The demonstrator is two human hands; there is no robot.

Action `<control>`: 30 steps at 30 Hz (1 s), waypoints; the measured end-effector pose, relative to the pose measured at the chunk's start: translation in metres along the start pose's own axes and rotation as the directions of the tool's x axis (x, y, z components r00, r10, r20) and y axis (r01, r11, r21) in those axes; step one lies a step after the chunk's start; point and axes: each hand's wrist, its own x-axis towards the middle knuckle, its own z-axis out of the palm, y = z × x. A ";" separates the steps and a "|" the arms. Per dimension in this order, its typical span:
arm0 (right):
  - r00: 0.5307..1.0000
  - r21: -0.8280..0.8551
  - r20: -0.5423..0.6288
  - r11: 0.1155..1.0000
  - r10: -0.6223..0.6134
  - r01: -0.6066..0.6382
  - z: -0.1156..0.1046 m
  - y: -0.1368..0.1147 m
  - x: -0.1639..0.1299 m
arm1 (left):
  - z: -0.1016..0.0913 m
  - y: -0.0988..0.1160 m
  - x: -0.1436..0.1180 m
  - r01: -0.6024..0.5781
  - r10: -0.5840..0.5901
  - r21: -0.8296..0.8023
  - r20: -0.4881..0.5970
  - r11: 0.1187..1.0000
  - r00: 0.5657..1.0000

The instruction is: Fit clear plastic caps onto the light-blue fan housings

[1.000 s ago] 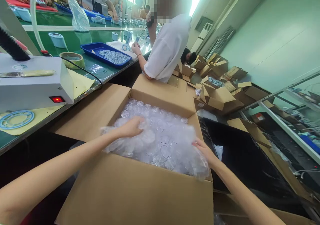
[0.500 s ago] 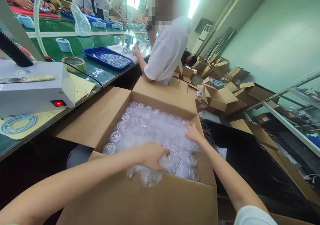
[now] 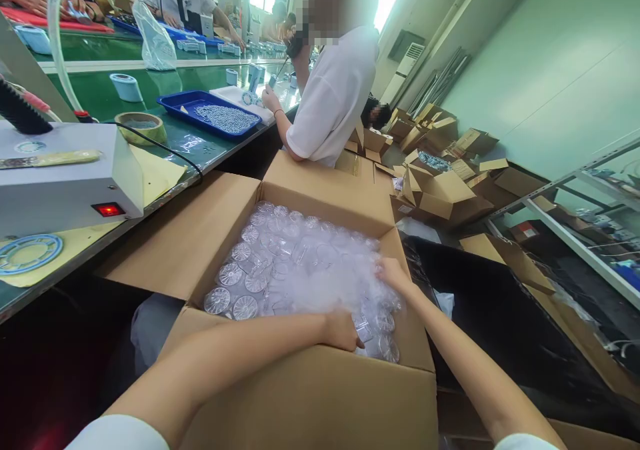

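plastic bag, cardboard box, blue tray beyond

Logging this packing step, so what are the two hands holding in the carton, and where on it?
Both hands grip the clear plastic bag of transparent round parts: left hand at its near edge, right hand at its right edge.

Both hands reach into the open brown cardboard box. The left hand, at six o'clock, and the right hand, at four o'clock, touch the clear plastic bag of round transparent discs.

At ten o'clock, a blue tray sits on the green workbench.
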 end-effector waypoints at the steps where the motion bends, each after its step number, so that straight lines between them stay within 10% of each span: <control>1: 1.000 -0.011 -0.006 1.000 0.011 -0.011 0.000 0.000 0.002 | 0.002 -0.001 0.001 -0.003 0.004 -0.015 0.041 1.000 0.999; 12: 0.994 -0.053 -0.109 0.999 -0.012 0.006 -0.004 -0.010 0.009 | -0.040 -0.004 -0.044 0.133 -0.155 -0.230 -0.083 0.964 0.984; 19: 0.983 -0.030 -0.160 0.996 -0.093 0.089 -0.039 -0.007 0.008 | -0.070 -0.020 -0.077 0.352 -0.528 -0.494 -0.279 0.795 0.802; 30: 0.939 0.054 -0.214 0.957 -0.268 0.285 -0.071 -0.035 0.002 | -0.140 -0.051 -0.126 0.355 -0.736 -0.709 -0.339 0.610 0.586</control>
